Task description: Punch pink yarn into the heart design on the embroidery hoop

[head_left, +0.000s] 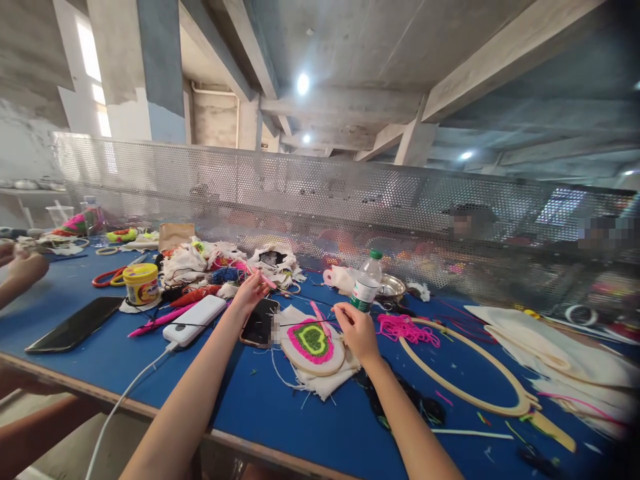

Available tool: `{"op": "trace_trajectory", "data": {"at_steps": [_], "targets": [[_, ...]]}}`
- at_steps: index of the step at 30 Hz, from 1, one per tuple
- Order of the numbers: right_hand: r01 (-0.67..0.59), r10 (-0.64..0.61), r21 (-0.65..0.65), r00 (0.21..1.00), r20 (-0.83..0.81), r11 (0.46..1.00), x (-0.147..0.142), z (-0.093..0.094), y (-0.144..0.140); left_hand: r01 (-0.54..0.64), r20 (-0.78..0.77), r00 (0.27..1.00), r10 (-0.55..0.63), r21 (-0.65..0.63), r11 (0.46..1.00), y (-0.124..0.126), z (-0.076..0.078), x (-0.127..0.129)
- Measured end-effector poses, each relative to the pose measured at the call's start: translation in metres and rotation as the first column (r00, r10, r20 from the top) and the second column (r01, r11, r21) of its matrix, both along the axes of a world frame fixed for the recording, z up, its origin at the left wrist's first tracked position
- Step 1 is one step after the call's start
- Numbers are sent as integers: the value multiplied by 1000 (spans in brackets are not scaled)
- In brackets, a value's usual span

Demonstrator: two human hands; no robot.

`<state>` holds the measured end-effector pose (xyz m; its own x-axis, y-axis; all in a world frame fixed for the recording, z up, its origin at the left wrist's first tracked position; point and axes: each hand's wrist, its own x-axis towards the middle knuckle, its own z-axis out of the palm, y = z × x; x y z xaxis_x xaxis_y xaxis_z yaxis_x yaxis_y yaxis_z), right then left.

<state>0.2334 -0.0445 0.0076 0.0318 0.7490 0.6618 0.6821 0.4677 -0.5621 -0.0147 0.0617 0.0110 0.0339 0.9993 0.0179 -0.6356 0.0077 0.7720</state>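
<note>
My left hand (249, 293) is raised over the blue table (260, 407) and pinches a pink punch needle (263, 277). A dark thread runs from it across to my right hand (357, 330), whose fingers pinch the thread's other end. Between my hands lies a small round embroidery hoop (313, 347) with cream cloth, stitched in pink and lime green. A second pink tool (320, 319) rests on the hoop's far edge. A phone (259, 322) lies under my left hand.
A white power bank (195, 320) with cable, a dark tablet (75, 325), a yellow tub (141, 283), a plastic bottle (366, 283), pink yarn (404, 328) and a large oval wooden hoop (465, 393) lie around. A perforated metal screen (320, 193) stands behind. Another person's hands (20, 267) are at left.
</note>
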Motion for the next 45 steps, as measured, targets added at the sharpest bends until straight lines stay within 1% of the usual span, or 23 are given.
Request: {"op": "trace_trajectory", "data": {"at_steps": [3, 6, 9, 12, 17, 21, 23, 27, 30, 33, 37, 39, 42, 45], "targets": [[31, -30, 22, 998, -52, 999, 2, 1, 1, 0, 21, 1000, 0, -1, 1000, -2, 2, 0], [59, -56, 35, 994, -92, 998, 3, 2, 1, 12, 4, 1000, -12, -3, 1000, -3, 4, 2], [59, -56, 33, 995, -84, 998, 3, 2, 1, 24, -19, 1000, -25, -34, 999, -2, 4, 3], [48, -46, 32, 996, -75, 998, 3, 2, 0, 22, -27, 999, -23, -44, 999, 2, 0, 1], [54, -53, 17, 996, -75, 998, 2, 1, 1, 69, -16, 998, -68, 26, 997, 4, -5, 1], [49, -49, 0, 998, -48, 999, 0, 1, 0, 171, -27, 985, -170, 51, 984, 0, -3, 6], [43, -42, 1, 998, -38, 999, 0, 1, -1, 206, -47, 978, -203, 63, 977, -3, -1, 8], [41, -41, 11, 999, -35, 999, -3, 0, -2, 203, -61, 978, -197, 102, 974, -7, 2, 12], [17, -17, 1, 1000, -15, 1000, -8, -3, -2, 201, -81, 978, -192, 128, 971, -11, 4, 18], [-15, 16, -31, 999, 31, 999, -15, -7, -3, 270, -133, 959, -252, 140, 953, -16, 3, 26], [-25, 29, -45, 995, 90, 999, -22, -12, -4, 403, -225, 904, -363, 163, 901, -24, 0, 38], [-32, 38, -57, 993, 111, 998, -26, -14, -5, 451, -271, 876, -399, 167, 877, -27, -1, 42], [-60, 72, -100, 990, 119, 993, -31, -16, -6, 479, -309, 856, -414, 170, 861, -31, -1, 46], [-80, 101, -161, 987, 125, 984, -32, -17, -5, 456, -310, 867, -391, 177, 872, -34, 1, 46]]}}
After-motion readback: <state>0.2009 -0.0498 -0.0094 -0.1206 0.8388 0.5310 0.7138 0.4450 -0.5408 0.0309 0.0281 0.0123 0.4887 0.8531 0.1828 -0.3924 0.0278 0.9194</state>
